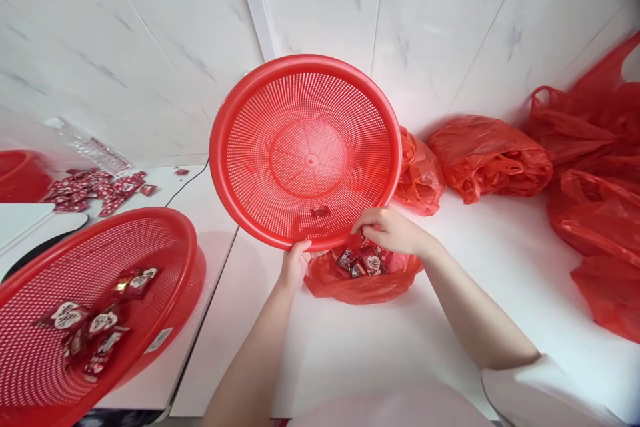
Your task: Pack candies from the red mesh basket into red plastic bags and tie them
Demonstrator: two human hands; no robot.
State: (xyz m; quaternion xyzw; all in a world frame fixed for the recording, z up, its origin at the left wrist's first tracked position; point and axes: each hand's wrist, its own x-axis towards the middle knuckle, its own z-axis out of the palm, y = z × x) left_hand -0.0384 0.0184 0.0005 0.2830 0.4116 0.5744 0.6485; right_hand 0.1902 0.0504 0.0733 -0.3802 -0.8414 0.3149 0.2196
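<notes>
A red plastic mesh basket (pixel 310 103) is tipped up on its side, its inside facing me. One small dark-red packet (pixel 321 212) lies low inside it. My left hand (pixel 296 265) grips the basket's lower rim, thumb over the edge. My right hand (pixel 393 229) is at the lower right of the rim with its fingers curled; what they hold, if anything, is hidden. Just below the rim, a red plastic bag (pixel 363 289) lies with its mouth spread, and several dark-red packets (pixel 374 260) show inside it.
At left, another red basket (pixel 187 240) holds several dark-red packets (pixel 103 320). Small red packets (pixel 120 188) are heaped by the wall beside a clear plastic strip (pixel 90 147). Bunched red bags (pixel 493 153) line the back and right of the white table (pixel 490 260).
</notes>
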